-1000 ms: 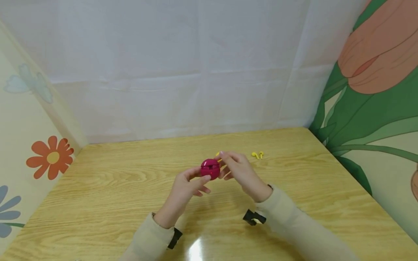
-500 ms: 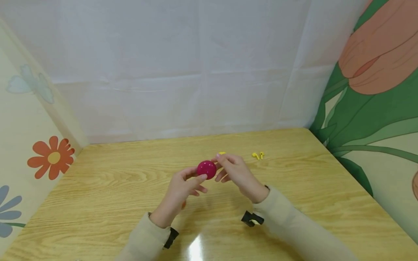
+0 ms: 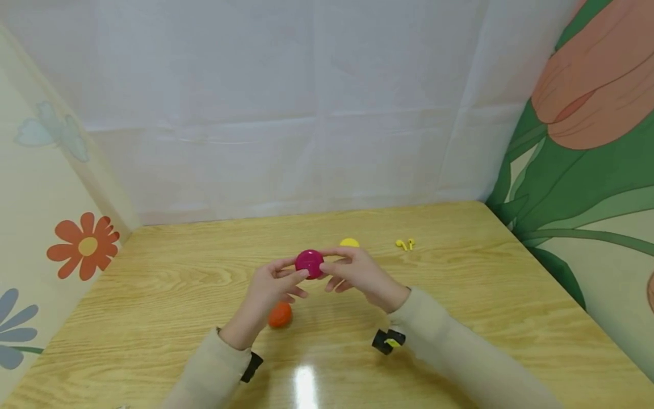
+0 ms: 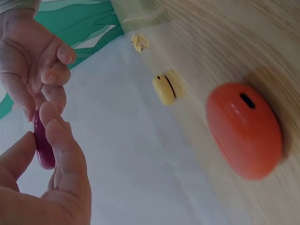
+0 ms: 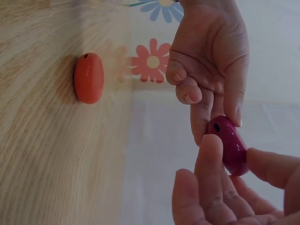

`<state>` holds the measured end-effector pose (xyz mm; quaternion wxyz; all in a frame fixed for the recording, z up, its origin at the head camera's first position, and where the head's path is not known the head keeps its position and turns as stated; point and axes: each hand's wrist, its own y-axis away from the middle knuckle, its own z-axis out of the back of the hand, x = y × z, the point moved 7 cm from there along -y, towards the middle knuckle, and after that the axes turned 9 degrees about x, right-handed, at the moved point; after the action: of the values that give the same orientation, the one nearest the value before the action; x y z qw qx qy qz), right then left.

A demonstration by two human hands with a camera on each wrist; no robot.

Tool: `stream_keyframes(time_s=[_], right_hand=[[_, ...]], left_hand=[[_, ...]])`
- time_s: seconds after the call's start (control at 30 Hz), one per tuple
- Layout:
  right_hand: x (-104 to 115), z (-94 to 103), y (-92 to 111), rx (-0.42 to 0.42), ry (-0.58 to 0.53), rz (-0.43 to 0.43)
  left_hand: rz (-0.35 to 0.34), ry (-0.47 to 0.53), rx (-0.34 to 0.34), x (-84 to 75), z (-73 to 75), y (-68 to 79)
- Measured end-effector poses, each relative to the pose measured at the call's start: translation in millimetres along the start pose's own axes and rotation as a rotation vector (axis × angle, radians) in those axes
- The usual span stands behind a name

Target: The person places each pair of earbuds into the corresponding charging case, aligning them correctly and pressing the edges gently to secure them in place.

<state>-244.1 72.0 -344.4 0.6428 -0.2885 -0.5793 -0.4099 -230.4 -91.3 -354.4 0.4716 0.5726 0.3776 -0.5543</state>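
Note:
A glossy magenta earbud case (image 3: 309, 262) is held up over the table between both hands, its lid down. My left hand (image 3: 268, 288) pinches its left side between thumb and fingers. From the other side, the thumb and fingertips of my right hand (image 3: 361, 278) grip it too. A small dark port shows on the magenta case (image 5: 227, 143) in the right wrist view. On the table below, close to my left wrist, lies an orange earbud case (image 3: 280, 315), also with its lid down.
Behind my right hand sits a yellow earbud case (image 3: 349, 242), partly covered in the head view. Two yellow earbuds (image 3: 406, 245) lie farther right. A white sheet (image 3: 306, 142) hangs along the table's back edge, with painted panels at both sides.
The magenta case's lid went from ajar to down. Both hands shifted left with it, and my right hand's fingertips came onto it. The orange case came into clear view.

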Motion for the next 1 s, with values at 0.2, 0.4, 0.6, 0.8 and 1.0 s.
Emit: stream_keyframes(time_s=[0.2,0.4,0.6,0.8,1.0], right_hand=[[-3.1,-4.9,-8.7,0.011,-0.024,-0.031],[-6.7,-10.8,-15.5,0.007,-0.045,-0.058],[-11.5,-16.6,-23.1,-0.003,-0.063,-0.078],[-13.7,-21.3,-29.5,-0.008,-0.082,-0.095],[-16.3,-26.3,-36.1,-0.024,-0.091,-0.101]], left_hand=[[0.014,-0.052,0.061,2.5,10.6,-1.7],[-0.005,-0.126,0.123,5.3,18.1,-3.9],[-0.007,-0.166,0.126,9.0,25.1,-4.9],[0.021,-0.225,0.087,9.7,33.0,-5.3],[0.018,-0.258,0.056,12.6,39.2,-7.7]])
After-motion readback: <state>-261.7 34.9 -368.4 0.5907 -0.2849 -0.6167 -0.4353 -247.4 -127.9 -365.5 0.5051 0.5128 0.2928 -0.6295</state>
